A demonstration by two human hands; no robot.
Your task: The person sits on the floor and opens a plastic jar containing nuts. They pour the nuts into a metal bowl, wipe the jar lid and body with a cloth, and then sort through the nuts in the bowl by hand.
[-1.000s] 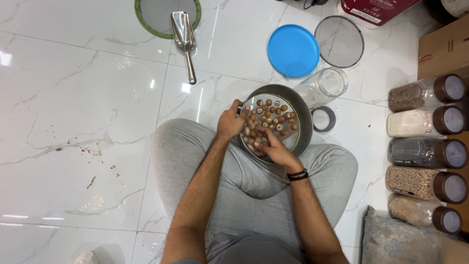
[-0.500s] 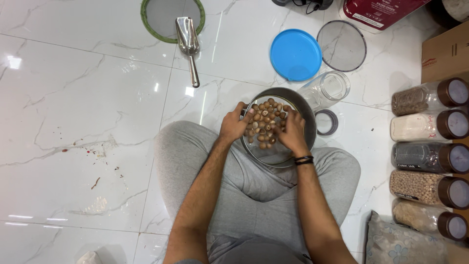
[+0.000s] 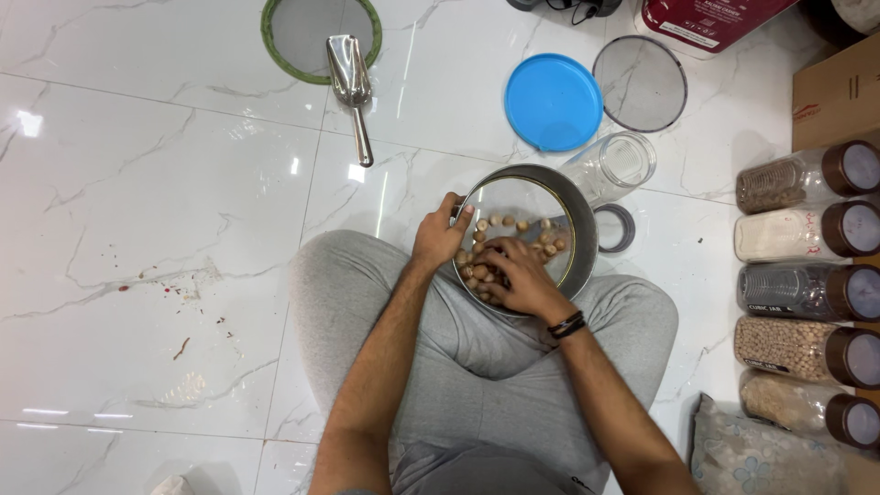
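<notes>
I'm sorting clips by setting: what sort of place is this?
Probably a home kitchen or pantry floor: white marble-look tiles, a row of brown-lidded storage jars of grains, and a round metal sieve of small brown nuts held over a seated person's lap.

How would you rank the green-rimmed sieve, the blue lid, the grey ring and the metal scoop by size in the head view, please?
1. Green-rimmed sieve, though the top edge cuts it off.
2. Blue lid, nearly as wide.
3. Metal scoop, as long as the lid but narrow.
4. Grey ring, plainly the smallest.

Glossy marble floor point(image 3: 137, 183); shiny metal sieve point(image 3: 577, 197); smooth plastic lid point(image 3: 554, 101)
</notes>
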